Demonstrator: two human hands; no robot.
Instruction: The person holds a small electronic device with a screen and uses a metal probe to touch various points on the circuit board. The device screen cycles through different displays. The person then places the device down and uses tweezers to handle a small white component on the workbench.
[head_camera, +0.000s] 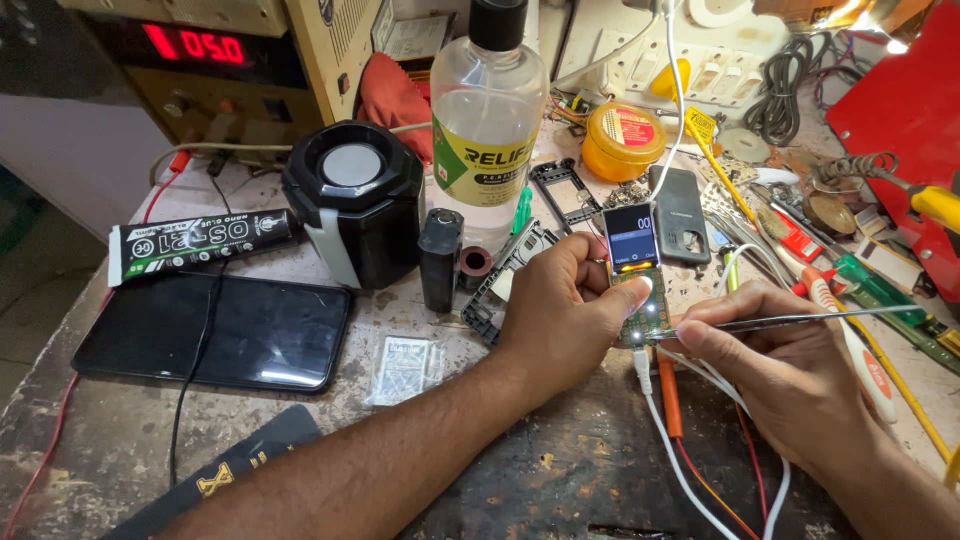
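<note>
Head view: left hand (560, 300) fingers closed around one small phone (637, 275), opened, screen lit, held just above the desk (560, 470). Right hand (790, 370) fingers pinch one pair of tweezers (790, 320), tip at the phone's bare board. Phone likely light, stiff, fragile; best held by its edges. Left of phone: one clear bottle (488, 120), one black speaker (355, 200).

Warm, fairly bright light from upper right; I see glare off the clear bottle (489, 110) and dark tablet (213, 330). Small lit screen (632, 239) blows out slightly. Soft shadows under my hands. Edges bend wide-angle; near forearm slightly soft.
</note>
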